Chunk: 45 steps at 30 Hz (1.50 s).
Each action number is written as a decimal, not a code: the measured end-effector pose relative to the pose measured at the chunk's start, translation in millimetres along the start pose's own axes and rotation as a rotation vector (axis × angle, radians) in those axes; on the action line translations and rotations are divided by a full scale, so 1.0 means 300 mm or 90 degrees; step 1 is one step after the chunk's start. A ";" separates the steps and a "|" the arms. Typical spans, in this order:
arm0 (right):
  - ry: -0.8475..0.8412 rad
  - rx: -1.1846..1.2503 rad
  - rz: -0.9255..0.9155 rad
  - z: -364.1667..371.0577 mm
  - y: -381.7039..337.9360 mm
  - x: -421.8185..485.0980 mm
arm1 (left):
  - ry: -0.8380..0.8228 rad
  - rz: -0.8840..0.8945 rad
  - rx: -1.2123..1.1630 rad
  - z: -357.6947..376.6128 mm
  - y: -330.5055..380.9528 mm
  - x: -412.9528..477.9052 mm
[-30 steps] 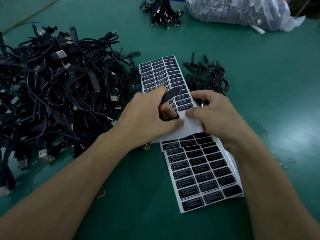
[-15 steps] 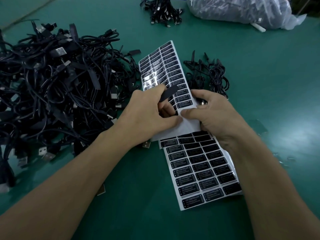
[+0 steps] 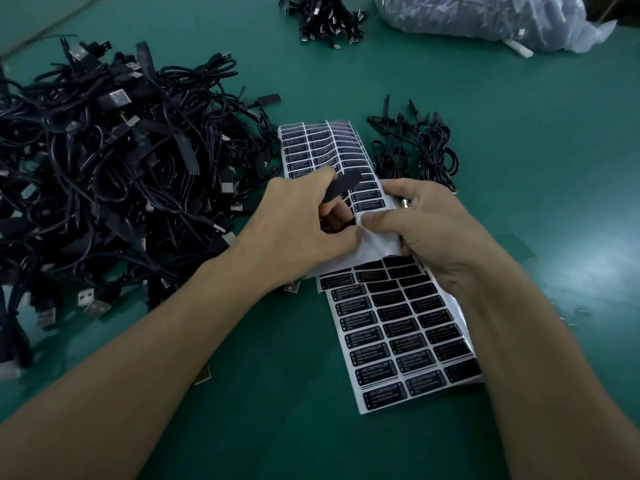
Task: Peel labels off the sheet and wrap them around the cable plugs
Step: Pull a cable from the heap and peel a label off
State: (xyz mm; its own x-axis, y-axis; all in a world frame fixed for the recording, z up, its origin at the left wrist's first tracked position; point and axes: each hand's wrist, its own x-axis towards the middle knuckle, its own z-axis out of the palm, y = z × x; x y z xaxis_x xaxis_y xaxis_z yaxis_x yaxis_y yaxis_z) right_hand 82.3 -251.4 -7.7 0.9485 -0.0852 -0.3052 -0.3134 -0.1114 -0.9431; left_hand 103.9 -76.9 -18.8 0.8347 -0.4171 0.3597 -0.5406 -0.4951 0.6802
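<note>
Cables, black, tangled, metal-tipped, heap at left. The left hand pinches a flat black plug while picking at the white sheet of black labels, which the right hand clamps, bent. Peeling seems under way; next, lifting one label cleanly.

1. A green work surface fills almost the whole view, matte and lightly scuffed.
2. Overhead light leaves a pale sheen on its right side.
3. A paler diagonal seam crosses the far left corner.
4. The far right corner is dark and unclear.
</note>
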 end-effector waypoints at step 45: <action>0.110 -0.183 -0.060 0.013 0.006 -0.016 | 0.022 -0.071 -0.128 0.001 -0.056 0.014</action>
State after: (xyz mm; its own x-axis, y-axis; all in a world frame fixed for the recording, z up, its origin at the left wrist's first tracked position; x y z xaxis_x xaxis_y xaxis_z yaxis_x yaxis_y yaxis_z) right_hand 77.3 -247.2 -8.6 0.9595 -0.2255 -0.1687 -0.2489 -0.3984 -0.8828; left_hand 116.4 -70.6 -29.0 0.8931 -0.3401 0.2944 -0.4155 -0.3729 0.8296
